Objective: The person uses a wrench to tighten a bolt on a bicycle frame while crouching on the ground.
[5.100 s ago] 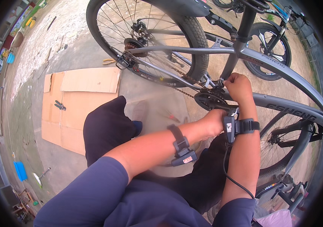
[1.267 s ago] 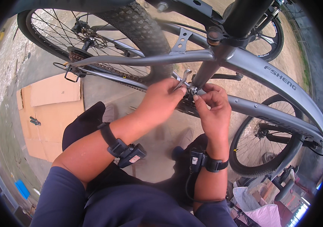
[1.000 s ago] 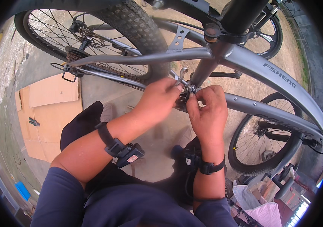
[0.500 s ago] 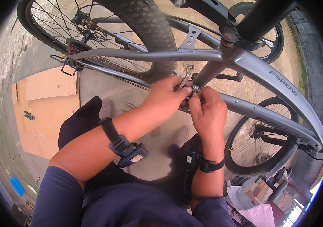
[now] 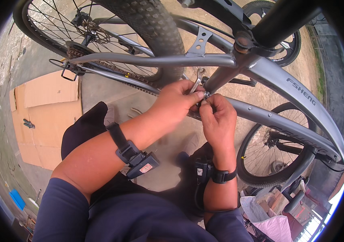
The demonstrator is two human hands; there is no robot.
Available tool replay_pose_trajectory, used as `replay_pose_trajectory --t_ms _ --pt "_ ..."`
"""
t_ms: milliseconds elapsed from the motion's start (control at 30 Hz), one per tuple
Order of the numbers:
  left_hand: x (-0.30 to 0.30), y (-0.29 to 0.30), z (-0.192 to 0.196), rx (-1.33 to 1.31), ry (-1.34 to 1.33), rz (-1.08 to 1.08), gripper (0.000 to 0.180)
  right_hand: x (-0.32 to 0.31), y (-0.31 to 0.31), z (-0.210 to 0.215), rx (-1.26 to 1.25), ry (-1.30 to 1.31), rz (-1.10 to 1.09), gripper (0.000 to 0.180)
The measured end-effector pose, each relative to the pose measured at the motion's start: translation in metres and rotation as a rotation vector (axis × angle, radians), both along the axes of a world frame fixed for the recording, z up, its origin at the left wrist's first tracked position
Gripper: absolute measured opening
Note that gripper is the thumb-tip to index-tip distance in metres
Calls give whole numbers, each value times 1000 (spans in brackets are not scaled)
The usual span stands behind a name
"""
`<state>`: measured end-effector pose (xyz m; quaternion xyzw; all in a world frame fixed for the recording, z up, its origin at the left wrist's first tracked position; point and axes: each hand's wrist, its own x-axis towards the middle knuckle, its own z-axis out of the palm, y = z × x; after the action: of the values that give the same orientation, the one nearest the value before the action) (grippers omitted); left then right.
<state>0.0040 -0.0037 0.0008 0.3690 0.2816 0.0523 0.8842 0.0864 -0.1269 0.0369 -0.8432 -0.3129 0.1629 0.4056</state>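
Both hands are bunched up right at the middle of a grey bike frame (image 5: 268,117), just below where the tubes meet. The left hand (image 5: 176,105) is curled shut with its fingertips pinched on a small metal bolt (image 5: 205,96), and a flat silver wrench (image 5: 196,80) is seen sticking up out of that grip, so the wrench sits just above the knuckles. The right hand (image 5: 219,121) is closed too, thumb and forefinger pressed together against the same little bolt from the other side, so the two sets of fingertips are touching or as good as. Exactly what the bolt goes into can't be made out, it's too small and half covered by fingers. Above and to the left of the left hand, the knobby rear tyre (image 5: 152,32) is seen, with the chain (image 5: 115,72) running along below the stay. A black strap with a small box (image 5: 137,159) is worn on the left forearm and a similar one (image 5: 208,173) on the right wrist. Off to the far left of the left hand, flattened cardboard (image 5: 47,117) is laid on the concrete floor (image 5: 99,90). Below and to the right of the right hand, another bike wheel (image 5: 276,149) is parked.
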Motion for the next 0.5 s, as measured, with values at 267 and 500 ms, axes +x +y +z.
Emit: replay_pose_trajectory --t_ms 267,500 --pt "1 -1 -2 35 -9 26 16 -1 1 7 4 -42 24 9" --pt "1 0 -3 72 6 -7 17 -2 -1 5 8 -98 32 10"
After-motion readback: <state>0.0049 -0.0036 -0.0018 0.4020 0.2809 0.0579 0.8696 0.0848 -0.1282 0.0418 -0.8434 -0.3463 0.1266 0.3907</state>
